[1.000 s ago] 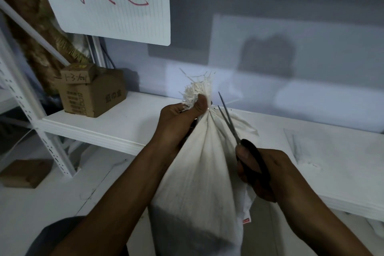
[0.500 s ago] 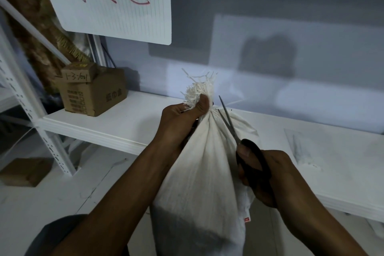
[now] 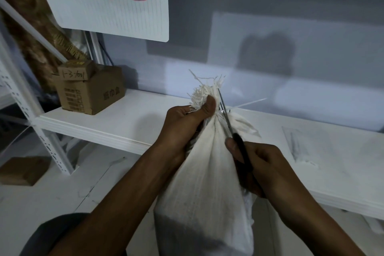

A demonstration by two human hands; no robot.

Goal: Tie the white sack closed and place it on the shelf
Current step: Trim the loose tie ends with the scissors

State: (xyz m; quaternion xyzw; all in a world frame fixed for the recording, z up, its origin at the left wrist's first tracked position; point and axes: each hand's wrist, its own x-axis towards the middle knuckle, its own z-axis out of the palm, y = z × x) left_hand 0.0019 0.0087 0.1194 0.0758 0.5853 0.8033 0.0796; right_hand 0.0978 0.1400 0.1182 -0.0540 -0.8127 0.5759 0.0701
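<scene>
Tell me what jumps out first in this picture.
Dead centre, a white sack is gripped at its frayed neck by the left hand, while the right hand works scissors against it. Behind, a white shelf carries a cardboard box at far left.

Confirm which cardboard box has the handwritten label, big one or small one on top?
The small cardboard box stacked on top: handwritten "1-3-/001" on its front. The large cardboard box beneath it on the shelf carries only printed markings.
</scene>
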